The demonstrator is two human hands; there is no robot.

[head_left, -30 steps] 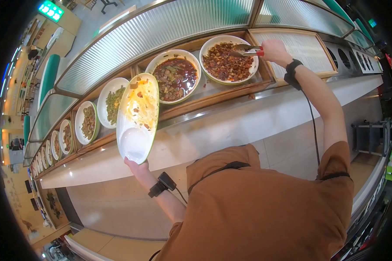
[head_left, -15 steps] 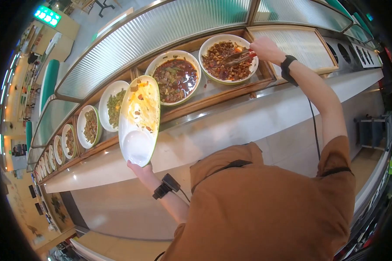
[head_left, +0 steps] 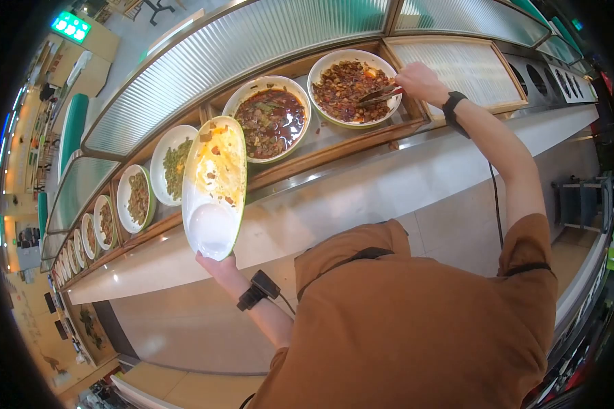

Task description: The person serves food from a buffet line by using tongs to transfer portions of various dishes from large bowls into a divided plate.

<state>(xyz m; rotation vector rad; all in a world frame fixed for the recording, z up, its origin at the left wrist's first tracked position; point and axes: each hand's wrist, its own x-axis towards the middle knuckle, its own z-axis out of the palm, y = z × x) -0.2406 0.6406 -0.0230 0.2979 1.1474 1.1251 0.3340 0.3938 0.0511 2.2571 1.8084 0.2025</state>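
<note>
My left hand (head_left: 213,263) grips the near end of a long white oval plate (head_left: 213,189), held up over the counter with food scraps and sauce on its far half. My right hand (head_left: 421,82) reaches forward and holds metal tongs (head_left: 381,95) with a red grip. The tong tips rest in the right side of a bowl of brown chopped food (head_left: 348,81). Beside that bowl on the left stands a bowl of dark red saucy food (head_left: 271,116).
A curved buffet line runs left with several more white bowls, one with green vegetables (head_left: 169,163). Ribbed glass guard (head_left: 252,41) stands behind them. A pale counter ledge (head_left: 361,191) lies in front. A ribbed tray cover (head_left: 467,65) sits right of the bowls.
My right hand has dropped and drawn back slightly, bringing the tongs from the bowl's far rim down into its right side. The plate in my left hand has hardly moved.
</note>
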